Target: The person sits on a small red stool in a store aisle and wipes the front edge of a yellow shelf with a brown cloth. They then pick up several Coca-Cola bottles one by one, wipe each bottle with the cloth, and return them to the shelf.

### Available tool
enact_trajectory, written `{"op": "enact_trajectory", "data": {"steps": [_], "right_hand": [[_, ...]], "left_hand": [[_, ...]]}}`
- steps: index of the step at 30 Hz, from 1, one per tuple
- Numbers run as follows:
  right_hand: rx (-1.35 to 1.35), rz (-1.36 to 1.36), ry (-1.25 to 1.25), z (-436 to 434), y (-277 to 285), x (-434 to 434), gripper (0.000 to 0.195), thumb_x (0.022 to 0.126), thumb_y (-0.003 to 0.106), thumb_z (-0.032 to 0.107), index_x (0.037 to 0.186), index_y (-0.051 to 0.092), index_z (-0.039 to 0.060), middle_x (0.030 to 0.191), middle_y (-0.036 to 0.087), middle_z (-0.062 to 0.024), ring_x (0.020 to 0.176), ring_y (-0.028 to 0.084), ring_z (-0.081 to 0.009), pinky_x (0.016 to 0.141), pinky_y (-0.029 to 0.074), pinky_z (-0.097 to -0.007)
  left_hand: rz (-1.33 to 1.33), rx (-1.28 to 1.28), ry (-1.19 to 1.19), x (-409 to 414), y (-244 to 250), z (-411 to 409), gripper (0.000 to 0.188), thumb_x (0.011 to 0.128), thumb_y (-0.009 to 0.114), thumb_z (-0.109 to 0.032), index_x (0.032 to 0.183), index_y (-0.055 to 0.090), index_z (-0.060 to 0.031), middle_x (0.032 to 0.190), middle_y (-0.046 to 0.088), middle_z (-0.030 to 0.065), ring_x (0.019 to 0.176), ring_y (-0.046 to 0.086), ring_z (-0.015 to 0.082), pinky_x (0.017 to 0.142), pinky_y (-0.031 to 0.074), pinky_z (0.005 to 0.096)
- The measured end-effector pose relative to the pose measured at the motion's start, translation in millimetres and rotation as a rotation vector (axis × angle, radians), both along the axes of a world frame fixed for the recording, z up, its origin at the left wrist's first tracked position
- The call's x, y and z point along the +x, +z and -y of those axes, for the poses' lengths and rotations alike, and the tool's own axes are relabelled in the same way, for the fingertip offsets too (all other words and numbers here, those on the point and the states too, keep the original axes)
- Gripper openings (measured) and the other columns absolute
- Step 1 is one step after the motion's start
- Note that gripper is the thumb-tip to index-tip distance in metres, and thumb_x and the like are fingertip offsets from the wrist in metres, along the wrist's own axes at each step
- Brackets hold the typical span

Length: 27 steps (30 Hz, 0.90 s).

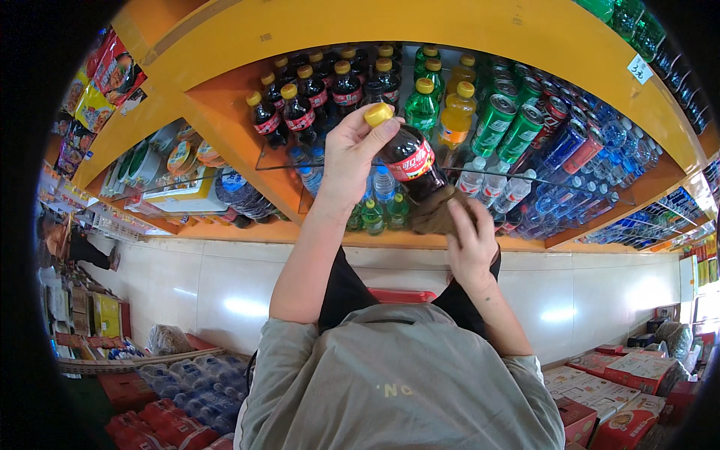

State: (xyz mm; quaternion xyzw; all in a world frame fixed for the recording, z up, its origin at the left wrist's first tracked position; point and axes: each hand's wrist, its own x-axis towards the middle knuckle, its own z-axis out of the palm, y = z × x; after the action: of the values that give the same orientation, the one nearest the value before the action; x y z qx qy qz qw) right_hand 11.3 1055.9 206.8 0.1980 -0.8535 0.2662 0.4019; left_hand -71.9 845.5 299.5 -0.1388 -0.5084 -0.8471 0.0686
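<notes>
My left hand (354, 152) grips a dark cola bottle (413, 160) by its yellow cap and neck; the bottle is tilted, with its base towards my right hand. My right hand (469, 242) has hold of a brown cloth (436, 214), which touches the bottle's lower end. Behind the bottle, a glass shelf (349, 166) carries rows of cola bottles (298, 112), green soda bottles (422, 107), an orange soda bottle (457, 115) and green cans (495, 124).
Water bottles (384, 183) stand on the level below the glass. The orange-yellow shelf frame (394, 22) arches across the front. Behind me lie wrapped bottle packs (197, 388) on the left and stacked cartons (613, 382) on the right. Another person's leg (90, 250) shows at far left.
</notes>
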Motion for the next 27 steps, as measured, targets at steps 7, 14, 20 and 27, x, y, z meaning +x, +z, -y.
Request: {"op": "enact_trajectory", "data": {"steps": [7, 14, 20, 27], "right_hand": [[-1.603, 1.02, 0.708, -12.2, 4.4, -20.1, 0.052, 0.101, 0.042, 0.041, 0.141, 0.039, 0.009, 0.138, 0.049, -0.0146, 0.124, 0.051, -0.031, 0.104, 0.043, -0.0471], [-1.777, 1.3, 1.022, 7.9, 3.2, 1.6, 0.075, 0.088, 0.064, 0.048, 0.145, 0.032, 0.0083, 0.141, 0.044, -0.0173, 0.127, 0.048, -0.033, 0.105, 0.043, -0.0482], [-1.754, 1.207, 0.84, 13.8, 6.0, 1.5, 0.073, 0.085, 0.071, 0.032, 0.142, 0.034, 0.0081, 0.135, 0.049, -0.0149, 0.121, 0.053, -0.03, 0.101, 0.047, -0.0446], [-1.619, 0.974, 0.765, 12.1, -6.5, -9.1, 0.067, 0.084, 0.072, 0.036, 0.136, 0.042, 0.005, 0.128, 0.056, -0.013, 0.113, 0.059, -0.0278, 0.097, 0.05, -0.0437]], "left_hand": [[-0.026, -0.024, -0.185, 3.5, 5.1, -1.3, 0.031, 0.091, 0.066, -0.014, 0.118, 0.06, 0.0, 0.106, 0.068, 0.0135, 0.096, 0.065, 0.0171, 0.086, 0.053, 0.031], [-0.152, -0.146, -0.316, 0.3, 0.7, 0.5, 0.037, 0.093, 0.063, -0.019, 0.123, 0.055, 0.0008, 0.111, 0.066, 0.0172, 0.105, 0.065, 0.0254, 0.093, 0.051, 0.0364], [-0.115, -0.115, -0.332, 2.3, -5.8, -7.6, 0.056, 0.092, 0.065, -0.029, 0.135, 0.045, 0.0011, 0.121, 0.062, 0.0167, 0.113, 0.06, 0.0249, 0.098, 0.048, 0.0368], [-0.041, -0.252, -0.132, 32.2, -14.3, -37.1, 0.082, 0.069, 0.084, -0.002, 0.138, 0.04, -0.0041, 0.116, 0.058, 0.0057, 0.106, 0.059, 0.014, 0.096, 0.046, 0.0287]]}}
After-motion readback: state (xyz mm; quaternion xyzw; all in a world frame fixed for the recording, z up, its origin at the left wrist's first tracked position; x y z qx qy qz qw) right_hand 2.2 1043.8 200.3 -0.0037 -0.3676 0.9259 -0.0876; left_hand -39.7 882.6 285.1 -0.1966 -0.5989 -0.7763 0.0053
